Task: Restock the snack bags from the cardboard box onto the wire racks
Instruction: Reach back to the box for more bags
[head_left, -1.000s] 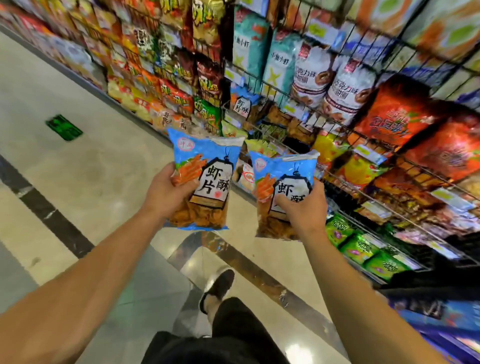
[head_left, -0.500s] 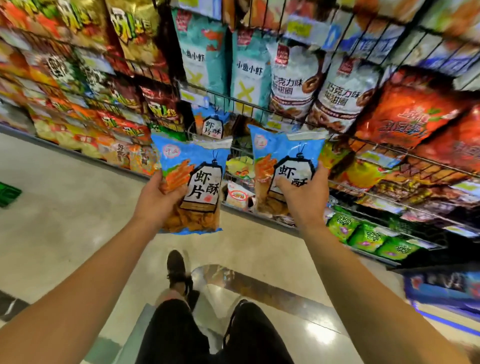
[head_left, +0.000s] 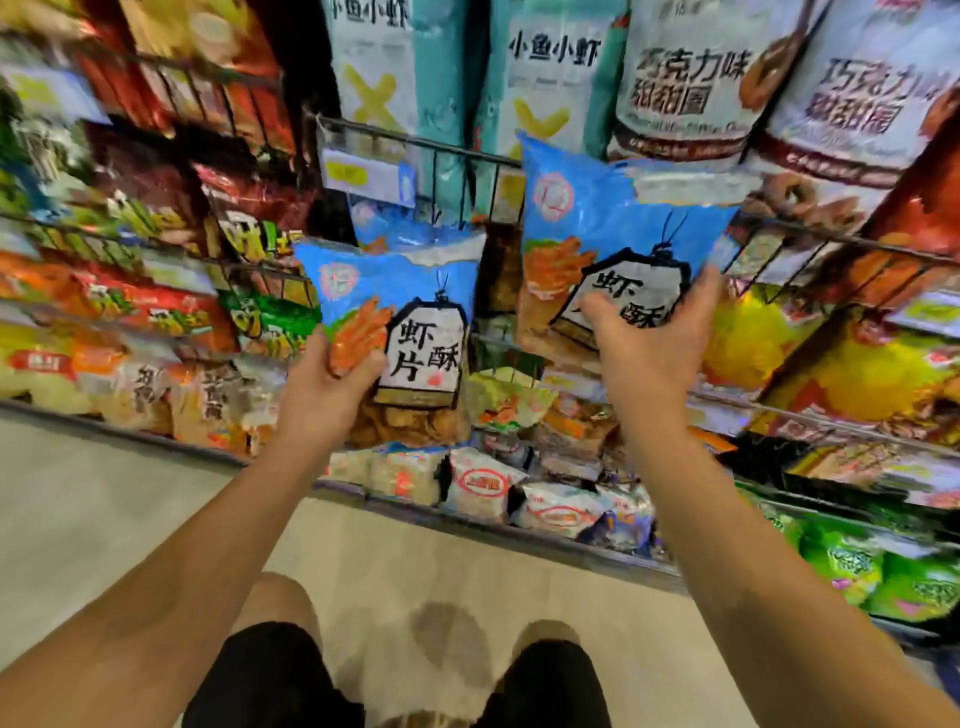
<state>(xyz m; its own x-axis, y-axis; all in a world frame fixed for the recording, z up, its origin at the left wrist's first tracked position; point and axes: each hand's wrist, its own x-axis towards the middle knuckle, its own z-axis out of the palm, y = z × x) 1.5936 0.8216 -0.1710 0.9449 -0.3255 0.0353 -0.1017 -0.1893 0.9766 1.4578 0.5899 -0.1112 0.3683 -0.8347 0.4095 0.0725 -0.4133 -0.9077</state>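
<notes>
Two blue snack bags with a white lantern label and orange crisps are up in front of the wire racks (head_left: 415, 148). My left hand (head_left: 327, 389) grips the lower left bag (head_left: 400, 312) by its bottom left side. Higher, my right hand (head_left: 644, 348) holds the right bag (head_left: 602, 234) from below, fingers spread over its label. A matching blue bag (head_left: 395, 236) stands in the rack slot just behind the left one. The cardboard box is out of view.
Full wire racks of snack bags fill the wall: teal bags (head_left: 545, 73) and white ring-snack bags (head_left: 685, 83) above, yellow bags (head_left: 831, 364) at right, green bags (head_left: 852, 566) low right. Pale floor (head_left: 104, 519) lies to the left; my knees are below.
I have closed in on the racks and both bags have risen toward the blue-bag slot. The right bag is now higher than the left. Both grips are unchanged.
</notes>
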